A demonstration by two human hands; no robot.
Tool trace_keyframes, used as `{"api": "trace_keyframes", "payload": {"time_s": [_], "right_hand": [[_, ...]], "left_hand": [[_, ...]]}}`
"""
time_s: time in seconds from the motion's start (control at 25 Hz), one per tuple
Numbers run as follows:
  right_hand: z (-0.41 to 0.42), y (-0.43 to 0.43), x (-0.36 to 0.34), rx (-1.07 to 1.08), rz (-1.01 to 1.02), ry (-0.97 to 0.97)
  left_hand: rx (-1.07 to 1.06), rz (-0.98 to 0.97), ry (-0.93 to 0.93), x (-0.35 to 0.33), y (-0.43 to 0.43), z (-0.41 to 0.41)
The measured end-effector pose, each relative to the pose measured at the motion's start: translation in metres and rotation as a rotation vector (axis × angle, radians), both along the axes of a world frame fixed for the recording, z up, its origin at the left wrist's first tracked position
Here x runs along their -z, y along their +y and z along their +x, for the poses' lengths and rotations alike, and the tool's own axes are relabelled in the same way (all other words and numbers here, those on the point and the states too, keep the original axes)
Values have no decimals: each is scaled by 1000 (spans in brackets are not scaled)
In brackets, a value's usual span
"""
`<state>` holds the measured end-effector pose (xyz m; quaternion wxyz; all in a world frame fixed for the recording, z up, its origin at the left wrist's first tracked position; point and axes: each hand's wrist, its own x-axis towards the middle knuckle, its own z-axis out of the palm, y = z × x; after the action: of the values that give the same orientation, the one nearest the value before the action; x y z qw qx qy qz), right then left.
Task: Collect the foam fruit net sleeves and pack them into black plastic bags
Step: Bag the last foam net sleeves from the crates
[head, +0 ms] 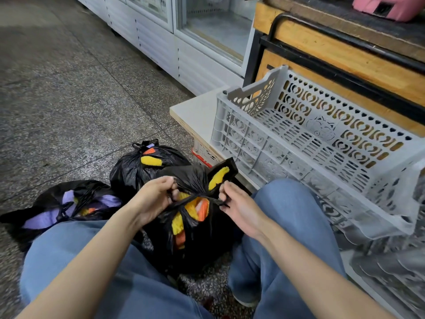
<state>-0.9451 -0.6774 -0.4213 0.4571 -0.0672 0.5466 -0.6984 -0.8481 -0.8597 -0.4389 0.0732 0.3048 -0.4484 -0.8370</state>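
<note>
A black plastic bag (190, 240) stuffed with yellow and orange foam net sleeves (178, 224) stands on the floor between my knees. My left hand (154, 199) grips one twisted bag handle and my right hand (236, 208) pinches the other, the two strands crossing in a knot between them. A second tied black bag (135, 168) with yellow and orange sleeves sits just behind. A third black bag (69, 201) holding purple sleeves lies to the left by my left knee.
A grey perforated plastic crate (322, 143) lies tilted on a low white board (195, 111) to the right, over more stacked crates. A wooden counter (345, 56) and white display fridges (184, 42) stand behind. Speckled stone floor (69, 100) spreads to the left.
</note>
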Motion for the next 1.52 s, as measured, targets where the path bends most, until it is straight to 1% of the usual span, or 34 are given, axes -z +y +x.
{"api": "trace_keyframes", "payload": {"time_s": [0.04, 0.08, 0.12, 0.16, 0.2, 0.24, 0.28, 0.32, 0.36, 0.4, 0.44, 0.48, 0.56, 0.6, 0.68, 0.72, 0.76, 0.8, 0.88, 0.92, 1.04, 1.08, 1.12, 1.16, 1.2, 1.24, 1.36, 1.4, 1.52], "right_hand": [[-3, 1, 2, -109, 103, 67], [-4, 1, 3, -253, 248, 191], [-4, 2, 4, -409, 417, 352], [-5, 1, 6, -517, 556, 498], [-6, 0, 8, -544, 614, 577], [-6, -1, 8, -487, 624, 566], [-4, -1, 7, -363, 602, 470], [-2, -2, 6, -228, 557, 352], [1, -2, 5, -98, 504, 248], [4, -3, 3, 2, 461, 165], [7, -3, 1, 78, 417, 85], [9, -2, -1, 148, 366, 5], [6, 1, -6, 305, 282, -205], [4, 3, -5, 383, 242, -329], [4, 4, 0, 505, 158, -535], [7, 2, 2, 554, 137, -582], [10, -1, 6, 569, 151, -537], [14, -3, 9, 545, 199, -383], [24, -6, 9, 418, 336, 115], [28, -9, 8, 333, 375, 347], [38, -18, 8, 56, 408, 839], [40, -22, 12, -20, 432, 959], [42, -25, 15, -71, 440, 1020], [42, -27, 18, -102, 432, 1033], [41, -28, 19, -118, 410, 1004], [38, -28, 19, -125, 394, 932], [29, -25, 20, -192, 298, 562], [27, -23, 22, -211, 262, 501], [18, -16, 24, -219, 282, 522]], "left_hand": [[91, -42, 7, -2, 3, 2], [193, -152, -28, 1, 4, 5], [305, -334, -95, 3, 4, 8], [416, -554, -170, 6, 2, 12], [521, -761, -233, 8, 0, 15], [599, -933, -273, 10, -3, 17], [613, -1051, -294, 9, -6, 18], [553, -1111, -305, 9, -7, 18], [451, -1113, -316, 8, -6, 18], [340, -1046, -326, 10, -6, 17], [241, -908, -324, 12, -5, 16], [159, -719, -312, 17, -3, 14], [51, -343, -308, 22, 0, 12], [22, -191, -316, 23, 1, 10], [-18, 28, -337, 22, 4, 5], [-53, 97, -346, 22, 6, 2], [-102, 139, -348, 21, 7, -1], [-158, 159, -343, 20, 7, -3], [-232, 165, -306, 14, 8, -7], [-231, 160, -280, 9, 10, -10], [-58, 85, -216, -13, 26, -17], [9, 45, -191, -20, 32, -18], [67, 5, -162, -24, 37, -19], [117, -34, -137, -27, 40, -18], [160, -69, -121, -28, 40, -16], [203, -101, -113, -28, 39, -14], [327, -163, -127, -23, 34, -8], [362, -202, -136, -20, 32, -6], [397, -402, -168, -11, 21, -5]]}}
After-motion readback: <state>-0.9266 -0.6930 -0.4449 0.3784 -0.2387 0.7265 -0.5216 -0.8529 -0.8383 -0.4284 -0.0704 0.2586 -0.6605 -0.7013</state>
